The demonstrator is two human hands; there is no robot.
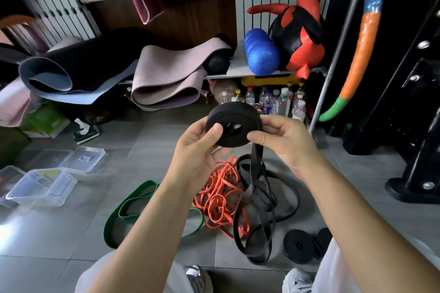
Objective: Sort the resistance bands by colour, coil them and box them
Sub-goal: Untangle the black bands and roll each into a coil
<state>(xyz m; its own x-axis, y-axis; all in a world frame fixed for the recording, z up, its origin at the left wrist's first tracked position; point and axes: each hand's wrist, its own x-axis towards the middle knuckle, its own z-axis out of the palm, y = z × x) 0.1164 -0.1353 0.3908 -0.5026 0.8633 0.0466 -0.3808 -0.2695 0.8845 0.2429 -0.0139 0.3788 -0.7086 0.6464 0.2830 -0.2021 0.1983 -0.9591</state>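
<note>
Here, both hands grip a black coil (234,125).
Left hand (198,150) and right hand (283,140) pinch its rim, thumbs in front.

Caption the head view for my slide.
Left hand and right hand hold a black coil above loose orange bands, green bands and black bands.

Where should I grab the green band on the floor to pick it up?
Pinch the green band at its rounded left end, reaching down from the left. It lies flat and bare on the floor there, while its right end seems to run in against the orange bands. The left hand and right hand both hold the black coil now.
</note>
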